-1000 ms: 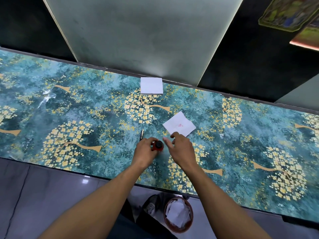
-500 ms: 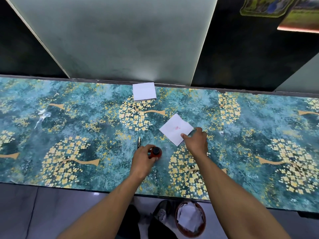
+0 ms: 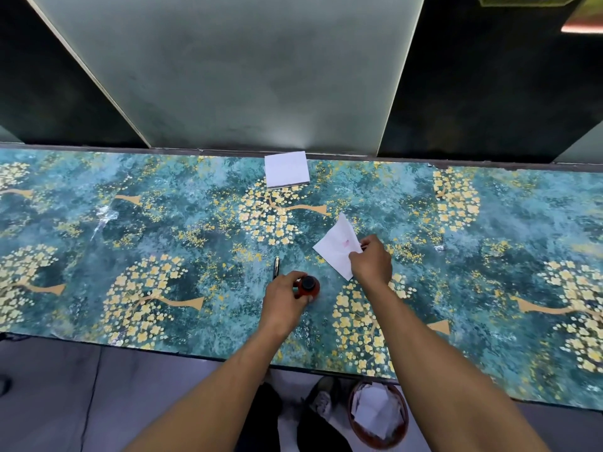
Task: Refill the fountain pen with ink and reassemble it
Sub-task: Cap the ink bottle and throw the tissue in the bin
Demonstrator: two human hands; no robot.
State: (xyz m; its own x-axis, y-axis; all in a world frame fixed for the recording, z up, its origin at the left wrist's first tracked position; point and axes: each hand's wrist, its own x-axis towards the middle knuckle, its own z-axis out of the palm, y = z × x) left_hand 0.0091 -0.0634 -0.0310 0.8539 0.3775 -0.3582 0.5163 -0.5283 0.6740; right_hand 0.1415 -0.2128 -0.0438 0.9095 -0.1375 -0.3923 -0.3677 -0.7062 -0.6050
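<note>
both hands work over the flowered table (image 3: 98,256). left hand (image 3: 284,305) curls around the red ink bottle (image 3: 308,286), whose black cap is on. right hand (image 3: 372,262) pinches a stained white tissue (image 3: 336,246), lifting its far corner. fountain pen (image 3: 276,268) lies on the table just beyond the left hand. a white paper pad (image 3: 287,169) sits at the far edge.

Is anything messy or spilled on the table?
No puddle shows. The only mess is a faint pink-red stain on the white tissue that the right hand pinches. The left hand holds the ink bottle upright with its black cap on.
</note>
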